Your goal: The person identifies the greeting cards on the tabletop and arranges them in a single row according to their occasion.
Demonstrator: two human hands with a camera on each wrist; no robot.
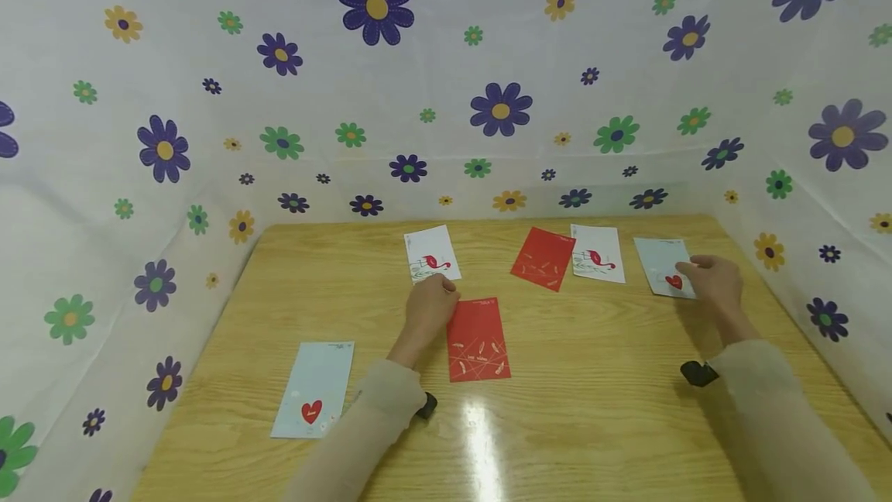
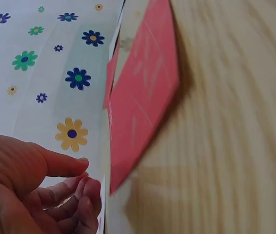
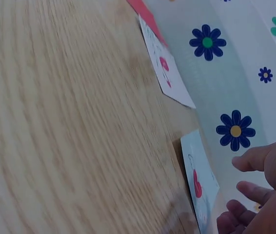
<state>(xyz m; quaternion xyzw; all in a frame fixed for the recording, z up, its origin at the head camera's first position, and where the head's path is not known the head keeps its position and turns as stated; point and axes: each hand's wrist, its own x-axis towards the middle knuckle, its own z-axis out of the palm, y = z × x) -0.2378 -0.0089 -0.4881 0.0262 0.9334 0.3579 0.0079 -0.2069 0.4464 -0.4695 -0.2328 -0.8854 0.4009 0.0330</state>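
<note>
My left hand [image 1: 432,308] is over the gap between a white flamingo card [image 1: 427,246] and a red card [image 1: 479,341]. Seen from the left wrist, its fingers [image 2: 91,192] curl loosely toward the thumb, and nothing shows between them. That red card [image 2: 140,102] lies just beyond the fingertips, apart from them. At the far right, my right hand [image 1: 718,283] reaches over the right edge of a pale blue heart card [image 1: 662,258]. In the right wrist view, thumb and fingers are spread apart, and this heart card [image 3: 195,175] lies beside them.
Another red card [image 1: 543,258] lies at the back with its edge against a second flamingo card [image 1: 599,254]. A second heart card [image 1: 313,386] lies front left, by the left sleeve. Flower-printed cloth [image 1: 446,84] walls off the wooden table [image 1: 578,409].
</note>
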